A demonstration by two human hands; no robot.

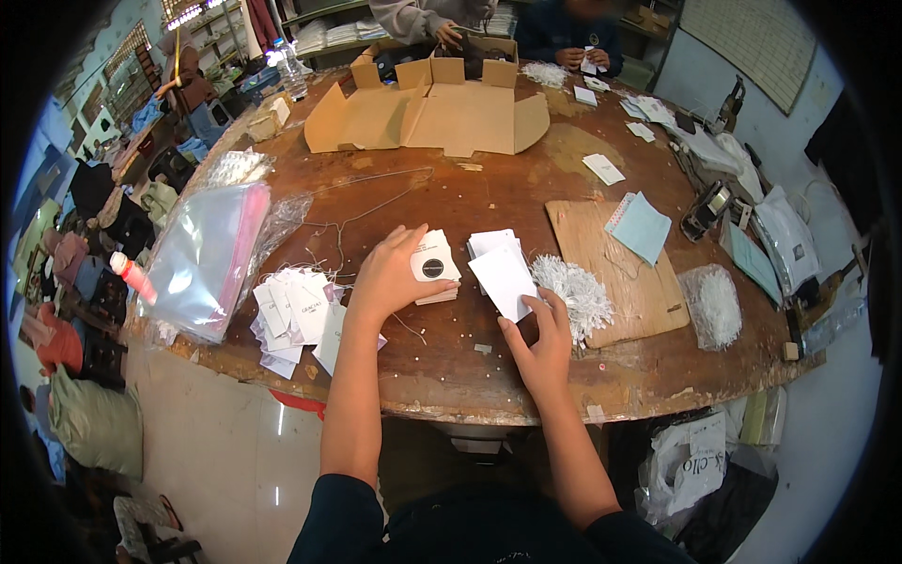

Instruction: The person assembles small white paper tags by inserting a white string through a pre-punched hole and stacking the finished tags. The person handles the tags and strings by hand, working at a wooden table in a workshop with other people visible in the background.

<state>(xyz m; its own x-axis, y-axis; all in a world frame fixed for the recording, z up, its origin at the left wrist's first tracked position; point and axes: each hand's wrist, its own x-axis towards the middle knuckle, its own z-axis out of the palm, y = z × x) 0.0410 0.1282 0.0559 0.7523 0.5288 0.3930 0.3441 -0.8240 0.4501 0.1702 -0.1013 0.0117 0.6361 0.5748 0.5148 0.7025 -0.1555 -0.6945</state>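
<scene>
My left hand (387,273) is closed around a stack of cream hang tags (434,256) printed with a black circle, its thumb along the near edge. Just to the right, my right hand (543,346) pinches the near corner of a white card (505,282) between thumb and fingers. That card lies over a small pile of white cards (492,242). Left of my left wrist is a heap of white tags (299,305) with strings attached. A bundle of white tag strings (573,296) lies right beside my right hand.
A wooden board (601,235) carries a light blue sheet (640,226). Clear plastic bags (202,258) cover the table's left side; a bagged string bundle (711,305) lies right. Flattened cardboard (460,117) spans the far side, where two people work.
</scene>
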